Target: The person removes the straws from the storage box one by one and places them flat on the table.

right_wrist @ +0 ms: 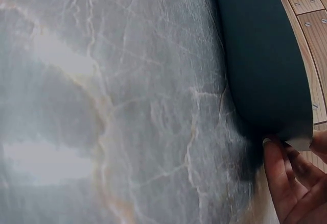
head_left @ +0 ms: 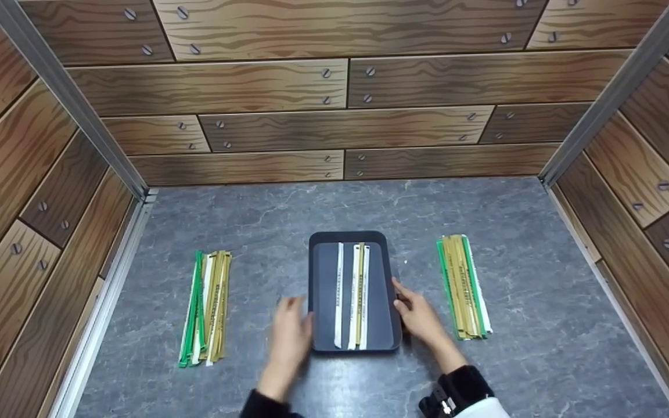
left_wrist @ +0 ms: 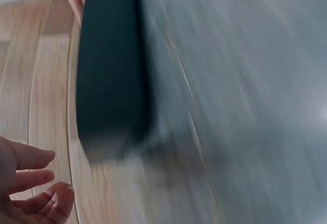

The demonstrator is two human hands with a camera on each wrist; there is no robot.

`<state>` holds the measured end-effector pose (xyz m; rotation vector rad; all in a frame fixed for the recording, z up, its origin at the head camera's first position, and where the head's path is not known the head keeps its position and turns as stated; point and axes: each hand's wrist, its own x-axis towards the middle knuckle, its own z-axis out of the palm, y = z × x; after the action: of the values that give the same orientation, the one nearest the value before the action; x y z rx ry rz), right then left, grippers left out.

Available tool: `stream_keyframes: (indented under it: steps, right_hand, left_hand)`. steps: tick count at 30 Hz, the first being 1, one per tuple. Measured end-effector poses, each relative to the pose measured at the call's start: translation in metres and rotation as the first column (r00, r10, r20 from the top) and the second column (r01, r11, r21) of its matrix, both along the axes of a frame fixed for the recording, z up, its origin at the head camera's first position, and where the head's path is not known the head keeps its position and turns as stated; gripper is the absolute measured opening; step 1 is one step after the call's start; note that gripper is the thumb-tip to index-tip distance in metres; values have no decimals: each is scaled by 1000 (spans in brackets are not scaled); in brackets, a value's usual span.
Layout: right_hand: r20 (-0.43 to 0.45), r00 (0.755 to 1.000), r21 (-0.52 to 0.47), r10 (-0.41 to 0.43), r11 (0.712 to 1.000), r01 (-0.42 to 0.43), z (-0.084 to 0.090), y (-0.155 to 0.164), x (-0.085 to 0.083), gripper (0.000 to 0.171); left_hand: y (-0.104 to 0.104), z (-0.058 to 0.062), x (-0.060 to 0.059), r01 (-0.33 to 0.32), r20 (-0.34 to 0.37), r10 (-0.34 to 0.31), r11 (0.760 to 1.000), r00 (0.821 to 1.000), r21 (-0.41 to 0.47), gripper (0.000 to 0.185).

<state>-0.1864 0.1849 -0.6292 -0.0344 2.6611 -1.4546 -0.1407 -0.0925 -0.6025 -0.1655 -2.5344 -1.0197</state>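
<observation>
You've got a grey marble-look table (head_left: pixel 485 377) boxed in by wood-panel walls (head_left: pixel 334 128), with a dark tray (head_left: pixel 324 290) sitting mid-table between your hands and holding a few long strips (head_left: pixel 353 296), white and tan, lying lengthwise. Two bundles of strips lie flat well apart from the tray, one on your left (head_left: pixel 207 305) and one on your right (head_left: pixel 463 284), green, tan and white mixed. Your right hand (head_left: pixel 418 313) has its fingers on the tray's right rim, your left hand (head_left: pixel 289 339) is blurred just beside the left rim with fingers loose and holding nothing; contact there I can't tell.
</observation>
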Motion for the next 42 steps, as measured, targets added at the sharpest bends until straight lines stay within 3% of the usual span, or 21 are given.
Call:
stream_keyframes:
  steps: [5, 11, 18, 28, 42]
  right_hand:
    - [-6, 1000, -16, 10, 1000, -10, -2, -1, 2, 51]
    - [-12, 1000, -15, 13, 1000, -13, -2, -1, 1, 51]
    - [-9, 1000, -15, 15, 1000, -15, 0, 0, 0, 52]
    - [-15, 1000, -7, 13, 1000, -13, -1, 0, 0, 53]
    - [-17, 1000, 0, 13, 1000, -13, 1, 0, 0, 51]
  left_hand:
    - [37, 0, -5, 62, 79, -61, 998, 995, -8, 44]
    - [55, -17, -7, 52, 164, -27, 988, 986, -145, 50]
    - [60, -24, -6, 58, 193, -23, 982, 981, -180, 57]
    - [63, -24, -6, 52, 217, -8, 978, 976, -200, 48]
    - [62, -25, -7, 98, 187, -56, 970, 981, -222, 40]
